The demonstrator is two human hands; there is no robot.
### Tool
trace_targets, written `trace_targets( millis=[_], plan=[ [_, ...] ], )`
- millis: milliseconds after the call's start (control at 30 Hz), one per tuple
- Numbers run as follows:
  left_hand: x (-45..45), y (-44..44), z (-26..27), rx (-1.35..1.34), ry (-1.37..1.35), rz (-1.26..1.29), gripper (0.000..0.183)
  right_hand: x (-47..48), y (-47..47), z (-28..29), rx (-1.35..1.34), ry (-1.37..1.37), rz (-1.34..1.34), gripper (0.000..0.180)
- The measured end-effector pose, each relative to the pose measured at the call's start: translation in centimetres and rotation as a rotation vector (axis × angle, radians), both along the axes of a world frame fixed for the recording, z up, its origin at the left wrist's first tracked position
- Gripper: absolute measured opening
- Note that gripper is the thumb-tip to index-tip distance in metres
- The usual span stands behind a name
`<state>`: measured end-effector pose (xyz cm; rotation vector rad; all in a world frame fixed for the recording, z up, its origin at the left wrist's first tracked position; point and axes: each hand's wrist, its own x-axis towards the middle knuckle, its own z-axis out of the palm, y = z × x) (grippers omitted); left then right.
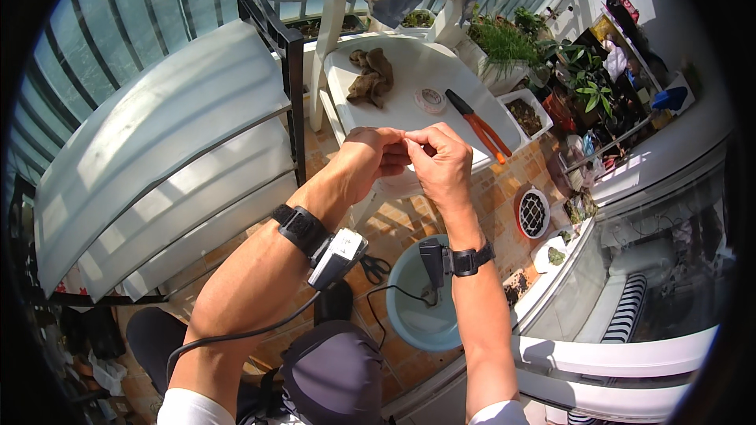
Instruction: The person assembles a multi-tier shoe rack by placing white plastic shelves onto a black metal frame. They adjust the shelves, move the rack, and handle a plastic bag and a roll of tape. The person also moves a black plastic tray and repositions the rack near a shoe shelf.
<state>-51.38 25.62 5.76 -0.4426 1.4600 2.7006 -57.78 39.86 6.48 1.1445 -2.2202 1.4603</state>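
My left hand [381,150] and my right hand [442,156] meet at the fingertips above the front of a white plastic chair [407,59]. Thumb and forefinger of each hand are pinched close together; anything between them is too small or hidden to make out. On the seat, beyond my hands, lies a crumpled pair of brown work gloves [372,77]. A roll of pale tape [430,100] rests flat to their right. Beside the roll are pliers [478,127] with black jaws and orange handles, pointing away from me.
A blue plastic basin [413,319] and black-handled scissors [375,270] are on the tiled floor below. Left stands a rack with curved translucent panels [177,124]. Planters [522,115] and potted plants line the right. A cable [254,330] runs along my left arm.
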Motion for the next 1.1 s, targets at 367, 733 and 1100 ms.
trace_targets(
  millis=[367,733,1100],
  plan=[
    [0.7,0.1,1.2,0.092,-0.035,-0.037,0.052,-2.9,1.3,-1.6,0.021,0.009,-0.130,0.008],
    [8.0,-4.5,0.7,-0.019,-0.021,0.065,0.060,-7.2,6.6,-4.1,0.434,0.128,-0.324,0.011],
    [14.3,-6.3,-1.7,-0.027,-0.051,0.086,0.057,-0.3,4.8,-3.5,0.470,0.187,-0.127,0.032]
  ],
)
